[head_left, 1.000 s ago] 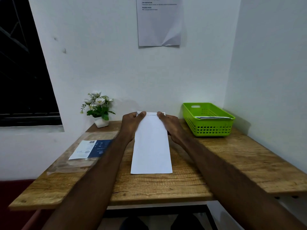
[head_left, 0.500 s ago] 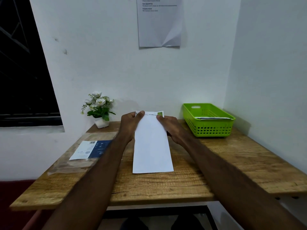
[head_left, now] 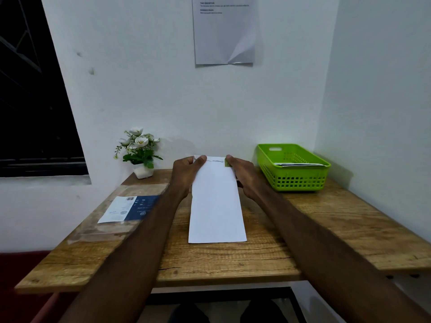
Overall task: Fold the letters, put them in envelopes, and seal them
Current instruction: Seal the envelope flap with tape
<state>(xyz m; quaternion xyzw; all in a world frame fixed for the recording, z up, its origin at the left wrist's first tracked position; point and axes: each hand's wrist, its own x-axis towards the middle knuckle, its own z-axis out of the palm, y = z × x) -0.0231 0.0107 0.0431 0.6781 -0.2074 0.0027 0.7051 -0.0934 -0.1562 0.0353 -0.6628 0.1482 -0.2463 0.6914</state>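
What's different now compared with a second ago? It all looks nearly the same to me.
Very little. At the far end of the white envelope, a green patch has come into view beside the right hand, and the near edge sits slightly further from the table's front. Both the right hand and the left hand still pinch that far end. Basket, flower pot and plastic packet stayed put.

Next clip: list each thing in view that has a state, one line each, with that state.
Envelope: flat on the table, lengthwise away from the person, far end held.
Left hand: grips the far left corner.
Right hand: grips the far right corner.
Basket: upright, papers inside.
Plastic sleeve: flat, left side.
Plant: upright in its pot.
Wall sheet: hanging, bottom creased.
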